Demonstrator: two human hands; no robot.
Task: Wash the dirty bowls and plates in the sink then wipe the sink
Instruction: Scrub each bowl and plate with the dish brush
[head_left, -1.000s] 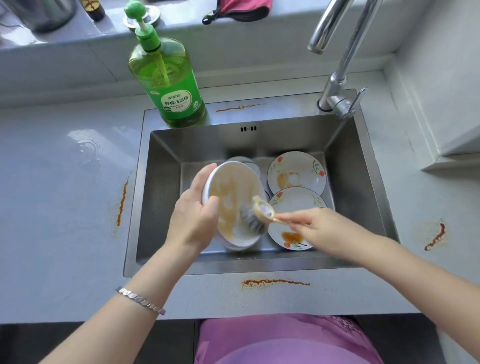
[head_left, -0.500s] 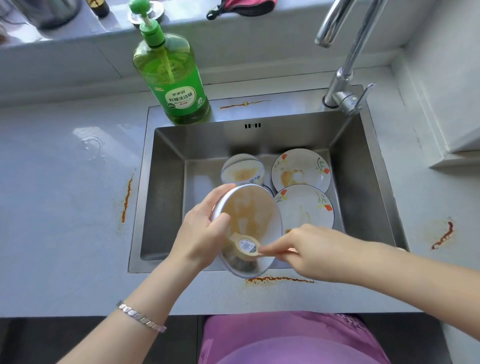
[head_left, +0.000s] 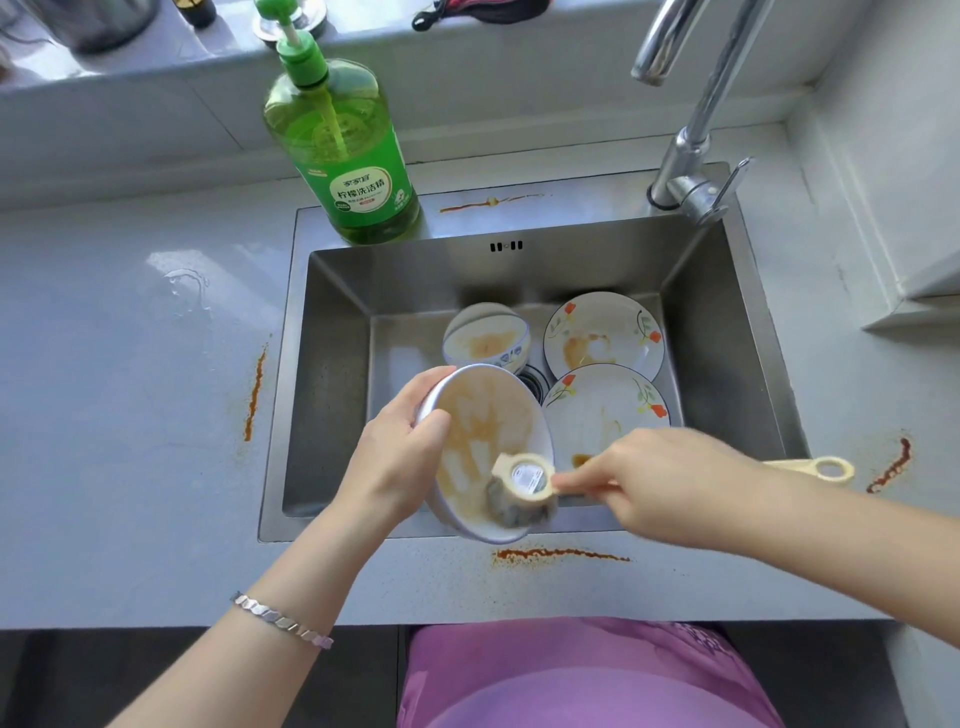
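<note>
Two plates (head_left: 605, 338) lie in the sink (head_left: 332, 364), right of a bowl (head_left: 485, 338).

A silver bracelet (head_left: 283, 621) made of little hexagon-ish links is worn on the left wrist. The left hand (head_left: 400, 457) and right hand (head_left: 670, 483) are left bare, forearms too. A pinky-purple garment (head_left: 571, 675) with some darker print is seen lower down.

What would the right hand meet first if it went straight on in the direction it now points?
The right hand points left along the brush, whose head seems to touch the tilted bowl that the left hand grips. So the bowl's dirty inside comes first.
</note>
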